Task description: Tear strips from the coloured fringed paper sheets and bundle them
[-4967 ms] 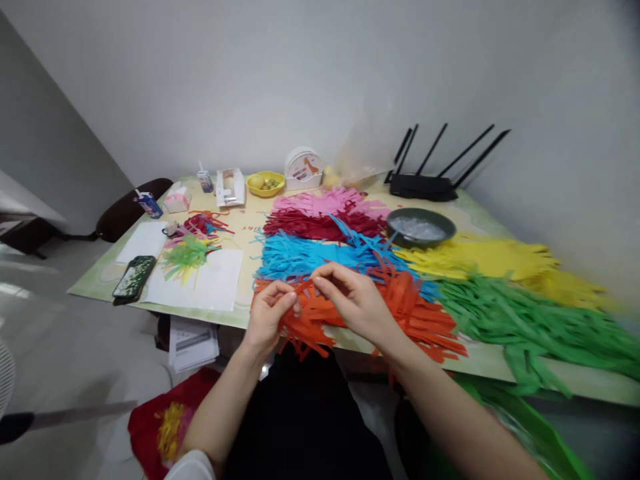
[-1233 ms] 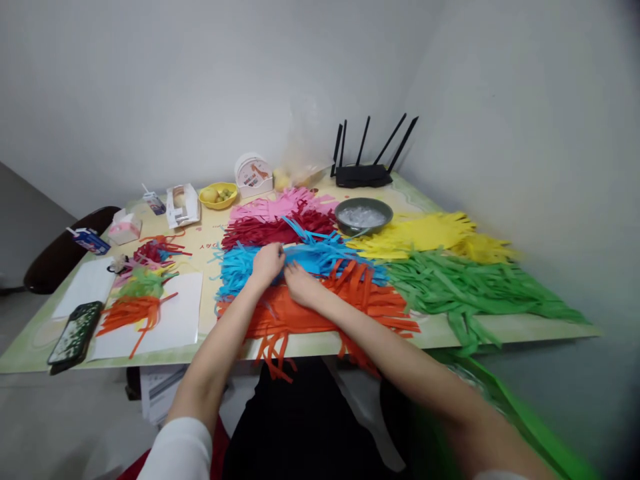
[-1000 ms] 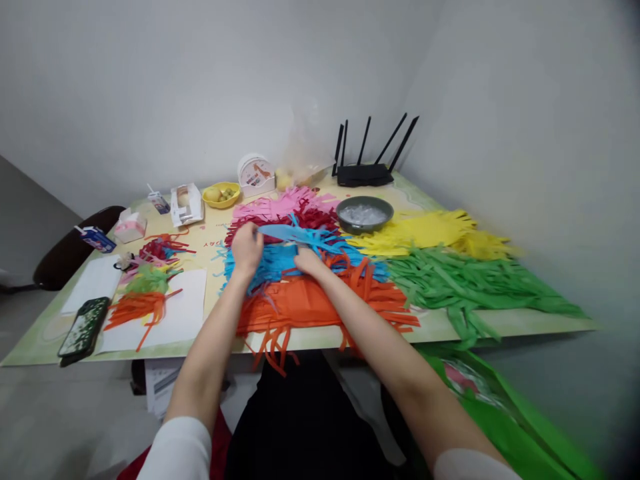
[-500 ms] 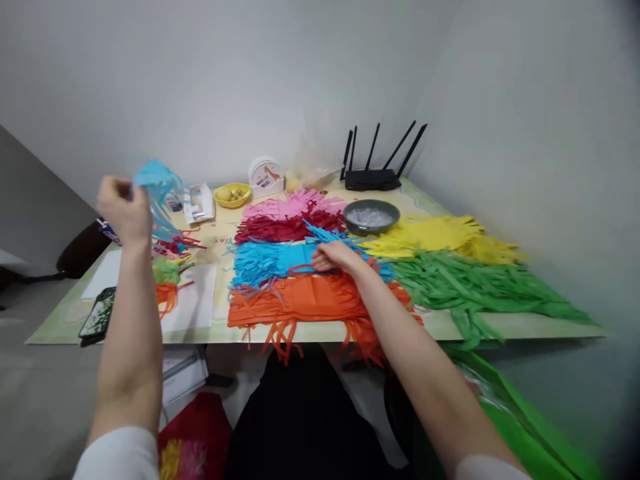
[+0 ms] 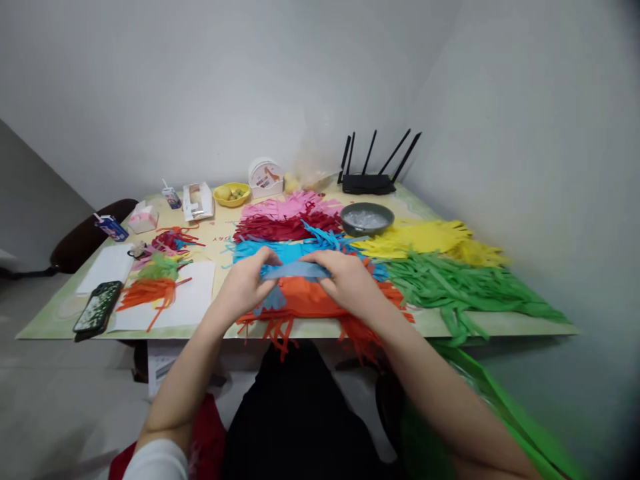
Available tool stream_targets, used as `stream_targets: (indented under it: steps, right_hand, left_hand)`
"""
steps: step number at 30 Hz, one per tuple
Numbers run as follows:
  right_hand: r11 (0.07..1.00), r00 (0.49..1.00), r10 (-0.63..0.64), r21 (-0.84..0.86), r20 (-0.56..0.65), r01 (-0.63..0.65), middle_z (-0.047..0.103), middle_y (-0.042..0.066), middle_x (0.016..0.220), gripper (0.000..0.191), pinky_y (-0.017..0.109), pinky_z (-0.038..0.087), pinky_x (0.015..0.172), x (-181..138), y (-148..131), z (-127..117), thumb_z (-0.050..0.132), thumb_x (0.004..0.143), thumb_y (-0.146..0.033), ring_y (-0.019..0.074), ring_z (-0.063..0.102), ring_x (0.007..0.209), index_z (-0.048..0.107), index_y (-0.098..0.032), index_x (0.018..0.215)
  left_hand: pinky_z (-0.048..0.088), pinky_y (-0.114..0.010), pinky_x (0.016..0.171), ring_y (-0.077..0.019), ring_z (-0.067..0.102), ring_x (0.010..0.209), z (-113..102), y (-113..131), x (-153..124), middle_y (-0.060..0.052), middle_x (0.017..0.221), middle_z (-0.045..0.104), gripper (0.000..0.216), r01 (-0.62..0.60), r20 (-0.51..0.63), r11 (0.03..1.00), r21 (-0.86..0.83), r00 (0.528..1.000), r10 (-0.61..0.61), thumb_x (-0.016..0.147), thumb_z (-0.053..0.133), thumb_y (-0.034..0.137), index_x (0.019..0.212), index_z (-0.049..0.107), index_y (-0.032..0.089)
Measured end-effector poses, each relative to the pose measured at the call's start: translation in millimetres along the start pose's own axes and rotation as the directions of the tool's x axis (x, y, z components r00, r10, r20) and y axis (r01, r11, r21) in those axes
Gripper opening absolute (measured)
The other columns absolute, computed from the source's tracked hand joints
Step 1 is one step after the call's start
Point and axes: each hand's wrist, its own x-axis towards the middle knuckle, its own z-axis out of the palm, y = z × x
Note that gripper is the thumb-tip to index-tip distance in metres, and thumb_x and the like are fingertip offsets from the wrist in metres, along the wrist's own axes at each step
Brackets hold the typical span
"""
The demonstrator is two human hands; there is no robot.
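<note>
Both hands hold one blue fringed paper strip [image 5: 295, 271] level above the orange fringed sheets [image 5: 310, 303] at the table's near edge. My left hand [image 5: 247, 285] pinches its left end, with blue fringe hanging below the fingers. My right hand [image 5: 350, 280] pinches the right end. Just behind the hands lies the pile of blue fringed sheets [image 5: 280, 251]. Dark red [image 5: 285, 229] and pink [image 5: 287, 205] piles lie farther back.
Green [image 5: 465, 290] and yellow [image 5: 430, 237] fringed piles fill the right side. A grey bowl [image 5: 367, 219] and a black router [image 5: 370, 181] stand at the back. On the left lie white paper with small fringe bundles [image 5: 150, 288], a phone [image 5: 97, 315] and drink cartons [image 5: 111, 227].
My left hand came down from high at the left with the blue strip, back to the middle. My right hand left the blue pile and took the strip's other end.
</note>
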Motion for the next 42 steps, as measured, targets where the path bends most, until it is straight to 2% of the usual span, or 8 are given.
stream_targets:
  steps: [4,14,18,24,29,32,38,42]
  right_hand:
    - [0.993,0.998,0.042,0.107,0.045,-0.047,0.072,0.005,0.090,0.033,0.027,0.048,0.074,-12.6,3.1,-24.7,0.044,0.072,-0.009,0.0208,0.066,0.081,0.065,-0.020,0.096]
    - [0.890,0.980,-0.090,0.428,-0.176,0.158,0.069,0.002,0.092,0.044,0.027,0.049,0.077,-32.7,13.3,-23.3,0.039,0.062,-0.001,0.0172,0.064,0.086,0.064,-0.021,0.091]
    - [0.853,0.973,-0.154,0.474,-0.172,0.218,0.069,0.003,0.089,0.034,0.030,0.050,0.084,-31.9,13.9,-29.4,0.043,0.071,0.000,0.0177,0.065,0.090,0.068,-0.021,0.082]
    - [0.873,0.959,-0.279,0.429,0.047,0.233,0.065,0.007,0.113,0.031,0.032,0.048,0.093,-29.5,16.8,-50.7,0.052,0.083,-0.013,0.0203,0.061,0.108,0.070,-0.023,0.107]
    - [0.895,0.978,-0.209,0.398,-0.020,0.200,0.067,0.006,0.092,0.015,0.031,0.050,0.085,-26.7,6.7,-44.0,0.057,0.090,-0.027,0.0192,0.064,0.091,0.069,-0.020,0.086]
    - [0.952,0.994,-0.078,0.292,-0.080,0.098,0.068,0.006,0.092,0.009,0.030,0.050,0.080,-27.2,-4.0,-35.9,0.060,0.088,-0.023,0.0193,0.064,0.087,0.065,-0.020,0.094]
    - [0.975,0.997,-0.027,0.218,-0.079,0.043,0.068,0.005,0.090,0.007,0.030,0.048,0.077,-29.7,-8.9,-35.0,0.058,0.088,-0.023,0.0190,0.063,0.084,0.064,-0.020,0.087]
    - [0.945,0.994,0.078,0.322,-0.079,-0.048,0.066,0.002,0.080,0.007,0.025,0.044,0.060,-31.4,-6.9,-33.2,0.060,0.086,-0.026,0.0145,0.059,0.067,0.061,-0.019,0.087]
  left_hand:
    - [0.049,-0.025,0.074,-0.0163,0.064,0.079,0.9,-7.6,-0.4,0.000,0.085,0.070,0.025,-0.004,0.063,0.964,-0.266,0.998,0.022,0.072,0.045,0.009,0.088,0.061,0.020]
    - [0.049,-0.026,0.072,-0.0182,0.064,0.085,-1.5,-9.9,-8.6,-0.006,0.095,0.070,0.032,-0.077,-0.002,0.771,-0.632,0.995,0.097,0.074,0.051,0.009,0.097,0.072,0.018]
    - [0.049,-0.027,0.074,-0.0180,0.062,0.082,-10.3,-13.9,-11.2,-0.008,0.092,0.068,0.024,-0.098,0.075,0.748,-0.657,0.978,0.193,0.078,0.055,0.011,0.085,0.077,0.017]
    - [0.047,-0.034,0.085,-0.0240,0.059,0.098,-32.0,-8.6,-16.4,-0.012,0.105,0.064,0.034,-0.154,0.174,0.805,-0.573,0.937,0.302,0.085,0.061,0.037,0.109,0.073,0.017]
    - [0.047,-0.028,0.076,-0.0172,0.060,0.080,-21.5,0.2,-17.2,-0.007,0.083,0.067,0.018,-0.130,-0.004,0.840,-0.527,0.989,0.151,0.084,0.067,0.033,0.079,0.072,0.016]
    - [0.046,-0.026,0.075,-0.0163,0.060,0.082,-14.8,4.5,-16.9,-0.004,0.088,0.067,0.020,-0.080,-0.049,0.883,-0.463,0.997,0.065,0.081,0.070,0.027,0.099,0.068,0.017]
    - [0.046,-0.026,0.072,-0.0153,0.059,0.078,-15.6,4.5,-15.2,-0.002,0.085,0.064,0.016,0.034,0.090,0.909,-0.414,0.996,0.004,0.084,0.063,0.030,0.080,0.059,0.016]
    - [0.046,-0.022,0.057,-0.0109,0.060,0.062,-14.4,5.0,-17.7,0.002,0.075,0.058,0.021,0.120,0.132,0.800,-0.587,0.990,-0.052,0.084,0.063,0.033,0.082,0.051,0.017]
